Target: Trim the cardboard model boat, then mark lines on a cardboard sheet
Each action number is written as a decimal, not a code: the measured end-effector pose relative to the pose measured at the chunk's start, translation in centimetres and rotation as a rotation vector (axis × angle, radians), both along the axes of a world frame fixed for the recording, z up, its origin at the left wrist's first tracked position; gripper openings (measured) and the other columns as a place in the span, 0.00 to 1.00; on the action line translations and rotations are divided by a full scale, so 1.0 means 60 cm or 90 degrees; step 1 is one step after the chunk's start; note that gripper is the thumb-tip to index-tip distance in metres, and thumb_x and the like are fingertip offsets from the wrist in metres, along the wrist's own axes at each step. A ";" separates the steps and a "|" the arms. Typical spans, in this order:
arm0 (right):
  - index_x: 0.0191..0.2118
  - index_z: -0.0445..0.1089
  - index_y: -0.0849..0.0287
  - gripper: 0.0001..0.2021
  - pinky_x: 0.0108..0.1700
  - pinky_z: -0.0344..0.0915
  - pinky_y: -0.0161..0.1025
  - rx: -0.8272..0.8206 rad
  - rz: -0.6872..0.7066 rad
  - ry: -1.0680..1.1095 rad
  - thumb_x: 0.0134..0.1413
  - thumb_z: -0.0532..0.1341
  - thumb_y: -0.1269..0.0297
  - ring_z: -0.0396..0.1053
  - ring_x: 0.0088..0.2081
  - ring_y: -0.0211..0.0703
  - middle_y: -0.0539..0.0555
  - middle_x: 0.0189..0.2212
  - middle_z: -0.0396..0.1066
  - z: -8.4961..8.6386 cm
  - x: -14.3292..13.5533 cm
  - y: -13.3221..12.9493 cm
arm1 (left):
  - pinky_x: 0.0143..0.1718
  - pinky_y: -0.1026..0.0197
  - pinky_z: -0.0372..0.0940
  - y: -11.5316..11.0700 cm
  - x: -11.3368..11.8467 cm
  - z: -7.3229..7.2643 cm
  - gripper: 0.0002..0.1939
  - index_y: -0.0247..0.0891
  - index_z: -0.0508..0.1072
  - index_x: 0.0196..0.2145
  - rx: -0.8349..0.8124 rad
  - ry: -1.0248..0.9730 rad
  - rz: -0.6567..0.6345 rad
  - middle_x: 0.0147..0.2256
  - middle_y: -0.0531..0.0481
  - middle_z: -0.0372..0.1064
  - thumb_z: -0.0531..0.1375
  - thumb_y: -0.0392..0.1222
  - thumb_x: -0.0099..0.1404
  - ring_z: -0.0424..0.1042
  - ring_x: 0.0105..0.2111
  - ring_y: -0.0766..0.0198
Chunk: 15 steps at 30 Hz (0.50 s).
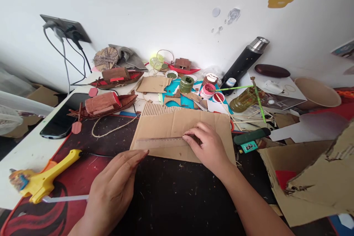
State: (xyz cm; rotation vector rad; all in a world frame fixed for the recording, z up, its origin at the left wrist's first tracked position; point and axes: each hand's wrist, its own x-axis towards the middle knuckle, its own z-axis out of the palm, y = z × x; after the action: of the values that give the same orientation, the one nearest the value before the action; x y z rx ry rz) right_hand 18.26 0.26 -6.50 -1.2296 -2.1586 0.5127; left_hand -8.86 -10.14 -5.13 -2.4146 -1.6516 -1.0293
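Note:
A piece of corrugated cardboard (171, 125) lies flat on the dark mat, with its bare ridges showing at the upper left. Across it rests a clear ruler (157, 142), roughly level. My right hand (208, 147) is on the cardboard, thumb and forefinger closed at the ruler's right end. A small dark bit shows under those fingers, too hidden to name. My left hand (116, 182) is by the cardboard's lower left corner, fingers stretched out side by side and holding nothing visible. Its thumb is hidden.
Left are a yellow glue gun (49, 180), a phone (59, 125) and two brown model boats (103, 105). Paint jars (186, 84), a black thermos (243, 62) and sticks stand behind. A cut cardboard box (318, 173) is at right, near a green utility knife (251, 136).

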 end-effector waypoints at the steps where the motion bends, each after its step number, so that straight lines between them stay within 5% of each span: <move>1: 0.38 0.79 0.55 0.09 0.44 0.67 0.46 0.000 -0.001 0.003 0.73 0.65 0.63 0.73 0.40 0.49 0.53 0.33 0.73 0.000 0.000 -0.001 | 0.56 0.58 0.75 0.005 0.004 0.000 0.14 0.35 0.75 0.55 0.003 0.029 -0.003 0.51 0.43 0.81 0.57 0.29 0.76 0.81 0.50 0.59; 6: 0.37 0.79 0.55 0.10 0.39 0.67 0.43 -0.049 -0.022 0.092 0.73 0.64 0.62 0.73 0.37 0.47 0.52 0.32 0.75 0.003 0.003 -0.005 | 0.57 0.45 0.73 0.026 0.022 -0.013 0.17 0.32 0.75 0.59 -0.010 0.191 -0.006 0.63 0.36 0.74 0.56 0.38 0.78 0.74 0.60 0.45; 15: 0.35 0.81 0.55 0.10 0.39 0.70 0.42 -0.072 -0.197 0.307 0.67 0.66 0.58 0.76 0.34 0.46 0.52 0.30 0.79 0.024 0.024 -0.002 | 0.59 0.42 0.69 0.039 0.018 -0.039 0.22 0.32 0.72 0.65 -0.030 0.250 -0.032 0.66 0.38 0.72 0.53 0.40 0.79 0.72 0.63 0.43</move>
State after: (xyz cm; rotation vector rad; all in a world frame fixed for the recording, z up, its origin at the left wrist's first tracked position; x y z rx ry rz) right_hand 19.67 0.11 -5.03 -1.3096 -1.5256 0.7178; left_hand -7.75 -7.79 -7.48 -2.4926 -1.4991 -0.4785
